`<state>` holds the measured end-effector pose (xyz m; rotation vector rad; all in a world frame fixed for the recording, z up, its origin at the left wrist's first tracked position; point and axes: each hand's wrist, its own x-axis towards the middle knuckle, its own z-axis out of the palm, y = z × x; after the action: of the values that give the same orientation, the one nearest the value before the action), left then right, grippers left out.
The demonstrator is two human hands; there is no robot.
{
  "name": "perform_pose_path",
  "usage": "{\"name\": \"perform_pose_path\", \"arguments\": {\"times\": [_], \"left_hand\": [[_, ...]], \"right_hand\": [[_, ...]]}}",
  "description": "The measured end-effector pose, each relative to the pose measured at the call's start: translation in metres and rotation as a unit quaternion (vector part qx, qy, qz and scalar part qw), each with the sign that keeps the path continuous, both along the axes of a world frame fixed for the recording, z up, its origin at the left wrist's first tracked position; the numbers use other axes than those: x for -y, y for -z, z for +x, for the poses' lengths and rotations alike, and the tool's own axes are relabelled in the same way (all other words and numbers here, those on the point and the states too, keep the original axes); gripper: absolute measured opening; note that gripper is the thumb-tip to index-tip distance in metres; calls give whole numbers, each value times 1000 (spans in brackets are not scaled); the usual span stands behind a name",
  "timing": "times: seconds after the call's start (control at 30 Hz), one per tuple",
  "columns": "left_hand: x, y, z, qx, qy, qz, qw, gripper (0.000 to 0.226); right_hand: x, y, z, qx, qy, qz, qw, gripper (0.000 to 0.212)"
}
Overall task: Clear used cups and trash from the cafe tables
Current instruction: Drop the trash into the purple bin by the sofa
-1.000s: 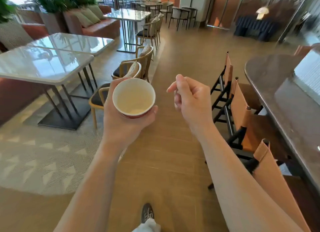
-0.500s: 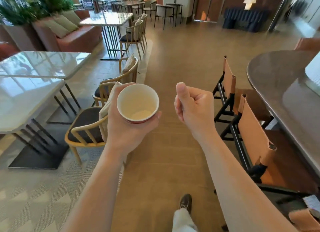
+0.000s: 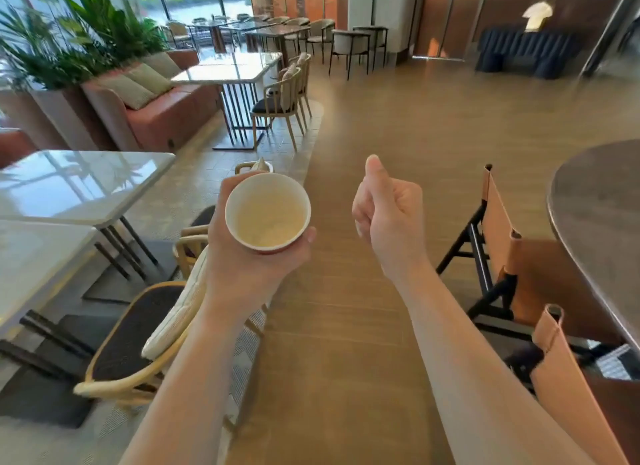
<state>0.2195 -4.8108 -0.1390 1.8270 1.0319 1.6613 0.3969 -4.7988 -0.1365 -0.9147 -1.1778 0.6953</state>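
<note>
**Open cup carried down a chair-lined aisle**

The wooden floor (image 3: 398, 125) runs ahead as an aisle, and the main risk, as I judge it, sits at its edges. Chairs jut in from both sides, so a hip or elbow clipping one could jolt the arm and upset the load.

The paper cup (image 3: 267, 212) stands on no table. It is carried upright and lidless in the air above the left edge of that aisle. Its pale inside may hold a little liquid at the bottom, though I cannot tell; if it does, a jolt or tilt would spill it on the floor.

The left hand (image 3: 242, 267) holds the cup with its fingers curled round the wall. Too hard a squeeze could buckle the paper, and too slack a hold could let it slip. The right hand (image 3: 388, 218) is a closed fist with the thumb raised. Nothing shows in it, so it looks free to steady the cup.

Around the aisle:
- **Left:** two white marble tables (image 3: 86, 184) stand one behind the other.
- **Right:** a dark round table (image 3: 595, 201) has leather-backed chairs (image 3: 498, 222) against its edge.
- **Further back on the left:** a red sofa (image 3: 162, 114) stands below tall plants (image 3: 86, 38).
- **Nearest obstacle:** a wicker chair (image 3: 131, 336) by the near corner of the white tables sits right under the left forearm, its cushion (image 3: 176, 312) leaning toward the aisle.
</note>
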Motion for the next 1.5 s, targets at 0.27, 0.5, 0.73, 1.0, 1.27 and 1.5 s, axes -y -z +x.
{"name": "perform_pose_path", "arguments": {"times": [0.27,0.5,0.73,1.0,1.27,1.5], "left_hand": [[-171,29,34,15,2,-1,1000,72],[-381,30,54,57,-34,2,998,68],[-564,12,92,64,-2,-12,998,72],[-749,37,153,42,-6,-32,999,69],[-943,8,248,36,-28,-14,999,66],[-1087,7,299,42,-42,-28,998,67]], "right_hand": [[-186,20,31,18,-26,-9,999,70],[-390,11,48,73,-29,-2,997,66],[-557,-6,94,79,-2,1,997,65],[-740,29,160,18,-21,-9,1000,67],[-940,2,243,-17,-44,10,999,67],[-1096,-10,297,4,-56,-9,998,62]]}}
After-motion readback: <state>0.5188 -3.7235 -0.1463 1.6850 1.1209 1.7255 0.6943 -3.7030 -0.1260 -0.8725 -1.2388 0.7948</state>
